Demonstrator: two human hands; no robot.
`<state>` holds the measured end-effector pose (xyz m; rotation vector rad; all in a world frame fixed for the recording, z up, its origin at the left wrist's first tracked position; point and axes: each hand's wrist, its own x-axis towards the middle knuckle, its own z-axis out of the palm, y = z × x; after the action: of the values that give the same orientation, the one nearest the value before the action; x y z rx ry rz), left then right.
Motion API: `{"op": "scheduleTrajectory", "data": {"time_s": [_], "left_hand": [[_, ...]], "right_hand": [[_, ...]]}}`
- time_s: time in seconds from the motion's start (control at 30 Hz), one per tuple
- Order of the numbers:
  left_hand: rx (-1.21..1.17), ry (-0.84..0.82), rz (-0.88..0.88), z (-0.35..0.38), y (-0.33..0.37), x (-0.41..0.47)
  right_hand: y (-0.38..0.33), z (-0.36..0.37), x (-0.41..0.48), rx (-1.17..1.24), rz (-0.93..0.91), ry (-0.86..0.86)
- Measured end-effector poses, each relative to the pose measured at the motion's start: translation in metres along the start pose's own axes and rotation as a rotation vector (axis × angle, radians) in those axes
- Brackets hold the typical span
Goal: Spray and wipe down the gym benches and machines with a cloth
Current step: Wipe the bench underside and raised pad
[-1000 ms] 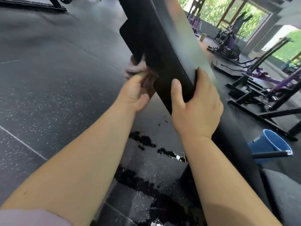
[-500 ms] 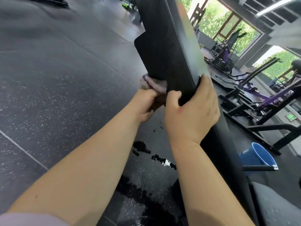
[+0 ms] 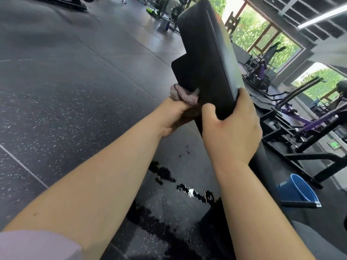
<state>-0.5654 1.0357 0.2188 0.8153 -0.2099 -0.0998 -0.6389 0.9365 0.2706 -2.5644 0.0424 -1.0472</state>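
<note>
Underfoot, a dark rubber gym floor [image 3: 65,91] flecked with white and jointed in large tiles; near the bench base, irregular black wet patches [image 3: 163,173], one of them glinting. Through the middle, rising steeply, a long black padded vinyl bench [image 3: 206,59], rounded top end in view. To the right, a blue plastic bucket [image 3: 298,188] on the floor just beside the bench, partly behind a black bar; beyond it, black and purple steel weight machines [image 3: 309,117]; farther back, tall wood-framed windows [image 3: 249,32] full of green foliage.

Left hand [image 3: 176,117] curled tight round a bunched mauve terry cloth [image 3: 184,94], pressing it against the left side of the bench, just under a flat black plate behind the cushion; cloth bulging out above the knuckles. Right hand [image 3: 232,132] clamped on the bench: thumb hooked onto the left side face, fingers wrapped over the right edge.

Both forearms bare, stretched forward and upward from the lower frame, wrists close together; left forearm on a diagonal across the floor, a mauve short sleeve [image 3: 37,244] at its lower end; right forearm alongside the lower part of the bench, wrist straight.
</note>
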Motion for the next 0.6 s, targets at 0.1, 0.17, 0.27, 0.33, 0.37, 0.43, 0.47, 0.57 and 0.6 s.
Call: {"op": "scheduleTrajectory", "data": {"time_s": [0.1,0.17,0.27,0.33,0.37,0.43,0.47,0.57,0.6], "left_hand": [[-0.280,0.159,0.115,-0.008,0.035,0.021],[-0.288,0.203,0.191,-0.009,0.051,0.026],[-0.276,0.158,0.186,-0.005,0.040,0.020],[-0.231,0.125,0.141,-0.004,0.016,0.015],[-0.170,0.098,0.119,-0.003,0.005,0.012],[-0.035,0.057,0.056,-0.002,-0.017,0.006],[-0.011,0.055,0.023,-0.001,-0.028,0.002],[0.030,0.085,-0.074,0.008,-0.054,-0.011],[0.059,0.067,-0.088,0.011,-0.065,-0.016]], "right_hand": [[0.002,0.002,-0.001,-0.008,-0.019,0.011],[-0.001,0.005,-0.001,-0.015,-0.013,0.041],[-0.004,0.007,-0.001,-0.018,0.002,0.063],[-0.004,0.007,-0.001,-0.016,0.001,0.067],[-0.003,0.006,0.000,-0.017,-0.003,0.067],[0.001,0.003,0.001,-0.012,-0.024,0.030],[0.004,0.001,0.001,-0.001,-0.051,0.001],[0.024,-0.008,-0.008,0.067,-0.125,-0.041],[0.036,-0.012,-0.017,0.070,-0.122,-0.038]]}}
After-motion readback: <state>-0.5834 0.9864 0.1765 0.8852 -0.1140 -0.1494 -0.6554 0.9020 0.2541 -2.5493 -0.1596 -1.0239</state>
